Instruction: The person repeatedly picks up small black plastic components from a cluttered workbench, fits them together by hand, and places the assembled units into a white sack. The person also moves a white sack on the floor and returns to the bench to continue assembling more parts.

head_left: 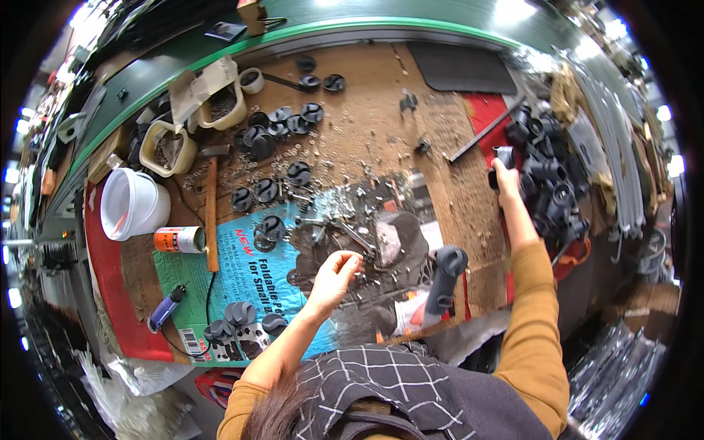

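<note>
Bucket (152, 209), left: white
Hammer handle (212, 216), left: orange-brown
Fittings (546, 172), right: black
Sleeves (532, 315), near: mustard brown
Cloth (389, 381), near: black, white grid
Far surface (367, 13): green

Brown cardboard (447, 139) covers the bench (117, 308), whose red top shows at the edges. On it lie a blue sheet (238, 275), metal bits (354, 238), dark knobs (299, 174), a hammer (213, 213), a black mat (462, 67), a white bucket (152, 205), two tubs (182, 161), a tipped tin (180, 240) and heaped black parts (546, 172).
</note>
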Tool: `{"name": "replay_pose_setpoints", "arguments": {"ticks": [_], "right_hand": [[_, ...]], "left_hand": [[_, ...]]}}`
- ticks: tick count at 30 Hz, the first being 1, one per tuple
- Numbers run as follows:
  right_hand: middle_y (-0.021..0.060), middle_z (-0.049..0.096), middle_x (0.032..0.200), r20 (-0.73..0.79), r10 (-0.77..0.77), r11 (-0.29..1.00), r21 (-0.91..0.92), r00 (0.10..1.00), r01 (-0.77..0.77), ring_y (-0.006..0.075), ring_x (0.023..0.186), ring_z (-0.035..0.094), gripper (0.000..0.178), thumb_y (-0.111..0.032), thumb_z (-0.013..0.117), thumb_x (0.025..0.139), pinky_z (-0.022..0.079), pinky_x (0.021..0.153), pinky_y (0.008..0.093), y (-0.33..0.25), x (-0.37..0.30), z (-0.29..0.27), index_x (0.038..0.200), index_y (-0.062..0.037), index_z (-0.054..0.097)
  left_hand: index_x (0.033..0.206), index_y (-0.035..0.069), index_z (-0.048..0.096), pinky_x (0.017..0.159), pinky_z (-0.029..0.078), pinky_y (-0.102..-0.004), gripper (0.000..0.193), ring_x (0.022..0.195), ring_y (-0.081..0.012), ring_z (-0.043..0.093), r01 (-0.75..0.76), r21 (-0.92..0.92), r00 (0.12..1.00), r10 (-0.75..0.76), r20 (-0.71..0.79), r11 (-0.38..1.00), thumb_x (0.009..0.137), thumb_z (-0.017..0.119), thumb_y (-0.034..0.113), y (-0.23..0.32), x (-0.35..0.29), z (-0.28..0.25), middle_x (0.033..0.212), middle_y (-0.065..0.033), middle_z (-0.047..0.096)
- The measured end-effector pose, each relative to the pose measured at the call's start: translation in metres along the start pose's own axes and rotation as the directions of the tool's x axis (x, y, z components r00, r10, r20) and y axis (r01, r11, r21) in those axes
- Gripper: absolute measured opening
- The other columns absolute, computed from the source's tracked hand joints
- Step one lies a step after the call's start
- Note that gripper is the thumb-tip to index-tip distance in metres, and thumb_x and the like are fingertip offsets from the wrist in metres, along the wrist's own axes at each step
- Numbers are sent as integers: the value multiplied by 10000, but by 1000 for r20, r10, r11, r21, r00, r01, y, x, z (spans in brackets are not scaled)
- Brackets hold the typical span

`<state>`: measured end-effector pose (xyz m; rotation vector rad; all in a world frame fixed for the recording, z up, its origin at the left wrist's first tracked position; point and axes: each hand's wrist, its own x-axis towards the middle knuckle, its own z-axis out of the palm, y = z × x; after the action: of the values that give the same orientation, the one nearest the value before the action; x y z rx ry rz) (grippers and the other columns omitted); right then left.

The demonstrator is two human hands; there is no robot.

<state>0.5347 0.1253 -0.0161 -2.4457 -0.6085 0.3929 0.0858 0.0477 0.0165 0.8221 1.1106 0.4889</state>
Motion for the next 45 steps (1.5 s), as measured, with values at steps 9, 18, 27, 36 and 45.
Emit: {"name": "replay_pose_setpoints", "arguments": {"ticks": [9,18,27,36,45], "right_hand": [[203,492,1107,555,-832,371,564,-7,738,340,1056,488,653,-348,788,683,413,918,438,-77,-244,52,1196,-40,527],[89,583,1187,272,-948,181,24,168,983,299,1059,565,323,-117,494,863,478,903,389,-303,-75,300,1140,-163,652],[81,553,920,203,-975,147,262,94,954,286,956,511,180,-180,704,737,379,816,414,-243,-158,215,857,-90,603],[27,532,797,720,-479,876,432,503,216,94,723,500,193,-96,700,823,429,645,250,-53,-343,48,915,-20,548],[20,555,720,623,-458,889,309,635,338,95,628,500,187,-136,687,855,431,573,265,-5,-367,75,835,-10,550]], "left_hand": [[1151,26,556,832,474,-277,351,1000,-110,567,-66,23,956,69,-284,998,917,591,285,16,42,-43,1029,-82,616],[1109,138,662,1027,304,-366,315,1136,-213,517,-373,486,928,317,197,790,797,667,183,-46,-1,-62,1178,-41,628],[1149,76,610,987,363,-391,511,1114,-266,503,-430,561,829,555,-65,708,752,739,371,-22,0,-60,1188,-101,574],[877,30,595,670,502,-208,129,738,-58,599,-200,-115,939,157,-306,973,826,713,47,-34,-51,-39,840,3,604],[1117,36,596,656,513,-233,354,893,-146,573,-111,536,849,360,-386,837,788,717,91,-50,-43,-43,1110,-99,503]]}}
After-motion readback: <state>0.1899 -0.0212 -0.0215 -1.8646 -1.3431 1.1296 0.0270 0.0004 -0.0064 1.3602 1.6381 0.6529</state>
